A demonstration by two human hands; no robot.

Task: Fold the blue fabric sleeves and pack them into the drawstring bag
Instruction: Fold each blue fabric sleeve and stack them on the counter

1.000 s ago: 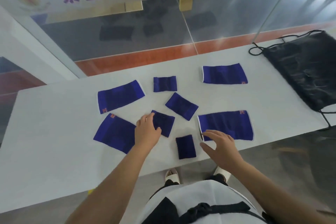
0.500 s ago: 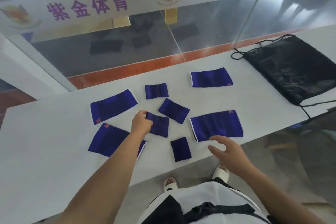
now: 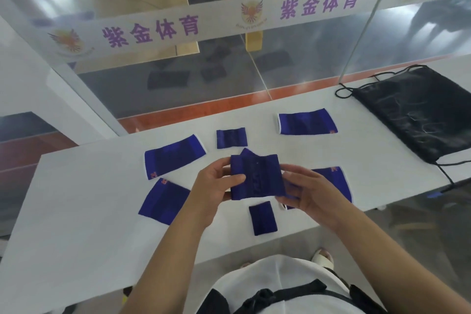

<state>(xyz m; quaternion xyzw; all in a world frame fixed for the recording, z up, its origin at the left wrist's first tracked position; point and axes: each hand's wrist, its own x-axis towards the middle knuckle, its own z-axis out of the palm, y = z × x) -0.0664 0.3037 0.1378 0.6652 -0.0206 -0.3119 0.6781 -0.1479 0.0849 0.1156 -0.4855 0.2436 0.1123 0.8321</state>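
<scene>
I hold a small blue sleeve [image 3: 257, 177] up above the white table [image 3: 76, 211], my left hand [image 3: 214, 186] gripping its left edge and my right hand [image 3: 308, 194] its right edge. Other blue sleeves lie flat on the table: two large ones at the left [image 3: 173, 155] [image 3: 163, 201], one at the back right [image 3: 305, 122], one partly hidden behind my right hand [image 3: 336, 181]. Small ones lie at the back centre [image 3: 230, 137] and near the front edge [image 3: 262, 218]. Another peeks out behind the held one. The black drawstring bag [image 3: 418, 112] lies flat at the far right.
A glass wall with a white banner of purple characters [image 3: 229, 15] stands right behind the table. The bag's black cords [image 3: 448, 176] trail over the table's right front edge. My white top and black waist strap fill the bottom of the view.
My left hand lifted the small sleeve off the table, and my right hand came up from the front edge to take its other side. The view has shifted to the left.
</scene>
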